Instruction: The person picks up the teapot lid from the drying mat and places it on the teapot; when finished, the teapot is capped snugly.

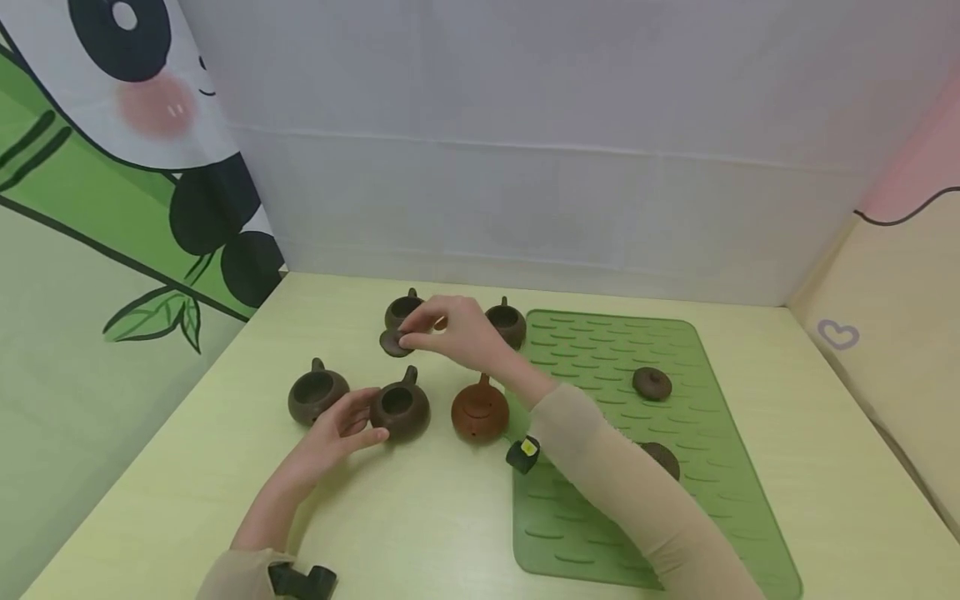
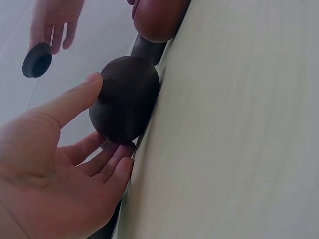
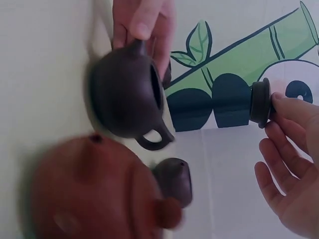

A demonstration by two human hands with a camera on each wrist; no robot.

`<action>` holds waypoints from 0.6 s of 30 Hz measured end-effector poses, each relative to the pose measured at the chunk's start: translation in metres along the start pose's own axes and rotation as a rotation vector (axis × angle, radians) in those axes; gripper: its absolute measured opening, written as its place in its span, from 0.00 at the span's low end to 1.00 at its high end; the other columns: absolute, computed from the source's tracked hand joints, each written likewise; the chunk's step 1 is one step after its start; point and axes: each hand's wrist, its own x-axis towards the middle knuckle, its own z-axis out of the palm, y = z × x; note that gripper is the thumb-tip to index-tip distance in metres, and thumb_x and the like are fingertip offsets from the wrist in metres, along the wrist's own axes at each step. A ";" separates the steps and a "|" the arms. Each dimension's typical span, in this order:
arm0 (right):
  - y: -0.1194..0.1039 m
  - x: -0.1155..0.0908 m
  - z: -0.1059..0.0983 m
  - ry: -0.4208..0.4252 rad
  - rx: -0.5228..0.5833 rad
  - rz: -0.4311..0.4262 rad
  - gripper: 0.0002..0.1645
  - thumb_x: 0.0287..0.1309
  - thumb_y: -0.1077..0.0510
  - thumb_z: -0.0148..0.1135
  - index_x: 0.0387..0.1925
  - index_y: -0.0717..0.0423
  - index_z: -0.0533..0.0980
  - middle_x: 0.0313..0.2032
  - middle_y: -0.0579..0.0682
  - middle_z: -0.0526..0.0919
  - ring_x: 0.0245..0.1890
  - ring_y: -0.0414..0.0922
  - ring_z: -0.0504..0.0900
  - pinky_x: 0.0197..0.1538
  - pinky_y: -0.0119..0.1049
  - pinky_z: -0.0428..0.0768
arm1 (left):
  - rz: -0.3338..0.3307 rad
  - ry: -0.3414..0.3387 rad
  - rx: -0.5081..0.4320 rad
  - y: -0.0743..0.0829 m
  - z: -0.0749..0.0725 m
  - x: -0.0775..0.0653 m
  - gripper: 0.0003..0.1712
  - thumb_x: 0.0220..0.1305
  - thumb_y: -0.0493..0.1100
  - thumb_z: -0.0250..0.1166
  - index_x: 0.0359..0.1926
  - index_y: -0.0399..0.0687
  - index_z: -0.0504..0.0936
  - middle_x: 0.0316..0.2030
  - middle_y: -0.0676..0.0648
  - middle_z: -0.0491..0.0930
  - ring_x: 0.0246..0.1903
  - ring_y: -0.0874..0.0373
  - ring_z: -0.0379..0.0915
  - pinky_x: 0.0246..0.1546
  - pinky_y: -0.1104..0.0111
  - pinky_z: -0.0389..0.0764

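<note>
In the head view my right hand (image 1: pixel 459 332) pinches a dark brown teapot lid (image 1: pixel 393 342) by its knob, above the table. The right wrist view has this lid (image 3: pixel 260 103) held on edge between thumb and fingertips. My left hand (image 1: pixel 335 437) steadies a dark, lidless teapot (image 1: pixel 402 417), thumb on one side and fingers on the other. Its opening and loop handle show in the right wrist view. Just left of it stands another open dark teapot (image 1: pixel 318 397). A reddish-brown teapot (image 1: pixel 480 414) with its lid on sits to the right.
Two more open dark teapots stand farther back, one on the left (image 1: pixel 402 310) and one on the right (image 1: pixel 507 327). A green mat (image 1: pixel 585 533) on the right bears a dark lid (image 1: pixel 652 383) and a textured brown piece (image 1: pixel 663 460), partly hidden by my right sleeve.
</note>
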 end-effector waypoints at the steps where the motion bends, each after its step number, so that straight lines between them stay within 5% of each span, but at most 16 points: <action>1: 0.002 -0.001 0.006 0.010 0.020 0.014 0.09 0.58 0.49 0.70 0.41 0.44 0.86 0.38 0.39 0.88 0.41 0.33 0.81 0.49 0.28 0.79 | 0.002 -0.001 0.003 0.000 0.000 0.000 0.42 0.64 0.48 0.68 0.73 0.40 0.59 0.73 0.36 0.61 0.72 0.38 0.58 0.73 0.53 0.60; 6: 0.011 -0.008 0.027 0.058 0.095 0.051 0.09 0.57 0.50 0.71 0.40 0.45 0.85 0.38 0.40 0.88 0.40 0.33 0.82 0.47 0.28 0.80 | 0.006 -0.005 0.010 0.001 -0.001 -0.001 0.43 0.65 0.48 0.68 0.73 0.40 0.58 0.73 0.36 0.60 0.72 0.37 0.58 0.73 0.52 0.60; 18: 0.022 -0.020 0.052 -0.002 0.005 0.016 0.08 0.56 0.51 0.72 0.38 0.46 0.85 0.36 0.41 0.89 0.40 0.34 0.81 0.48 0.36 0.83 | 0.017 -0.007 0.000 -0.001 -0.002 0.000 0.42 0.65 0.47 0.68 0.73 0.39 0.59 0.72 0.36 0.62 0.72 0.39 0.59 0.72 0.54 0.60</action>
